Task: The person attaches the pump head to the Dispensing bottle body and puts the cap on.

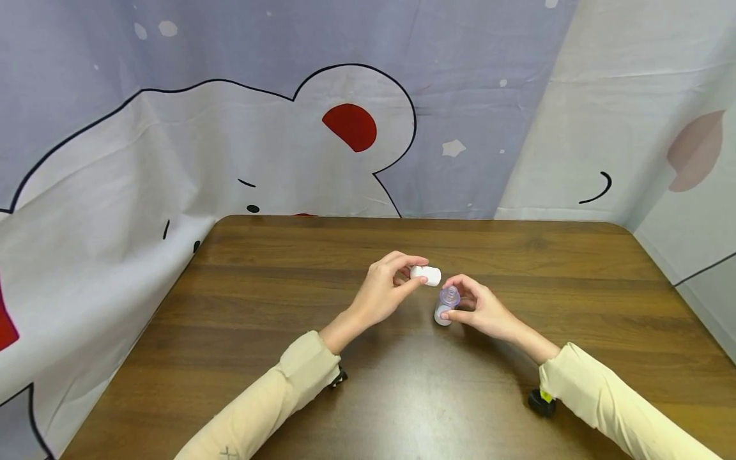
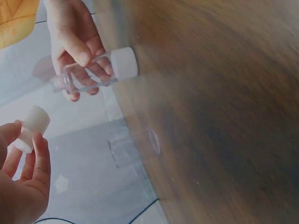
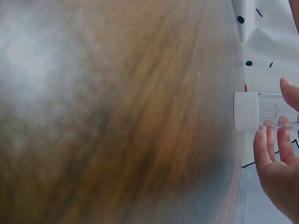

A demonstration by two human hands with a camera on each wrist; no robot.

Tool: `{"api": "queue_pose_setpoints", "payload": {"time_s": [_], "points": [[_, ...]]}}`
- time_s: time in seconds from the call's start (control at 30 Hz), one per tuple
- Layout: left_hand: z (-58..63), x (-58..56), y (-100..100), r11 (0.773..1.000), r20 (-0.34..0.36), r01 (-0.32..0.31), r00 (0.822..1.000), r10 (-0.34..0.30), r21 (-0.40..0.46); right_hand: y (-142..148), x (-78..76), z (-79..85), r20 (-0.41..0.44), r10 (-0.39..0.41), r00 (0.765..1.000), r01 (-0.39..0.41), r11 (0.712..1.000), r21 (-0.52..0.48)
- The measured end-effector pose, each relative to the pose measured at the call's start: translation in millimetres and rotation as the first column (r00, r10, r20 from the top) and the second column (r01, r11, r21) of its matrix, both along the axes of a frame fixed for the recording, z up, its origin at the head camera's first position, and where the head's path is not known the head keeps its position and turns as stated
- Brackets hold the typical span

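Note:
In the head view my left hand (image 1: 379, 289) pinches a small white cylindrical cap (image 1: 427, 275) between thumb and fingers, above the table. To its right, my right hand (image 1: 487, 312) grips a clear bottle (image 1: 450, 296) by its side. A bare, narrower neck tops the bottle, and its bottom part is white (image 2: 124, 63). Cap and bottle are apart. The left wrist view also has a clear, cup-like cylinder (image 2: 134, 148) near the table's far edge; I cannot make it out in the head view. The right wrist view has fingers (image 3: 283, 140) around the bottle's clear wall.
Both hands are over a brown wooden table (image 1: 259, 306) with rounded far corners. A printed cloth (image 1: 230, 147) hangs behind it and along the left side. Dark wrist devices (image 1: 542, 403) sit under the cream sleeves.

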State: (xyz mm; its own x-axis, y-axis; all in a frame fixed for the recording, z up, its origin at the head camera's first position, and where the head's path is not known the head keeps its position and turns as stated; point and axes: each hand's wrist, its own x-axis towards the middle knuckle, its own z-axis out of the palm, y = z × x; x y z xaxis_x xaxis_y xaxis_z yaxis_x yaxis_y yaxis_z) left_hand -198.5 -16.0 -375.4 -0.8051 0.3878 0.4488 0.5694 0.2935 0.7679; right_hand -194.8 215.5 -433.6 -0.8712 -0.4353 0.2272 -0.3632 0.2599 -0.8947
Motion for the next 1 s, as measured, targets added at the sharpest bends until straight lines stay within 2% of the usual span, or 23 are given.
{"api": "queue_pose_setpoints", "payload": {"time_s": [0.3,0.63,1.0], "points": [[7.3,2.7,7,0.999,-0.004,0.031,1.0,-0.031,0.044,0,0.3,0.3,0.014,0.005,1.0,-0.005,1.0,-0.004],[7.9,2.5,10,0.999,-0.007,0.043,0.999,-0.042,0.034,0,0.8,1.1,0.044,0.006,0.999,-0.007,1.0,0.009],[8.5,0.4,18,0.997,-0.013,0.073,0.997,-0.073,-0.011,-1,2.6,1.7,0.02,-0.012,1.0,0.012,1.0,0.017]]}}
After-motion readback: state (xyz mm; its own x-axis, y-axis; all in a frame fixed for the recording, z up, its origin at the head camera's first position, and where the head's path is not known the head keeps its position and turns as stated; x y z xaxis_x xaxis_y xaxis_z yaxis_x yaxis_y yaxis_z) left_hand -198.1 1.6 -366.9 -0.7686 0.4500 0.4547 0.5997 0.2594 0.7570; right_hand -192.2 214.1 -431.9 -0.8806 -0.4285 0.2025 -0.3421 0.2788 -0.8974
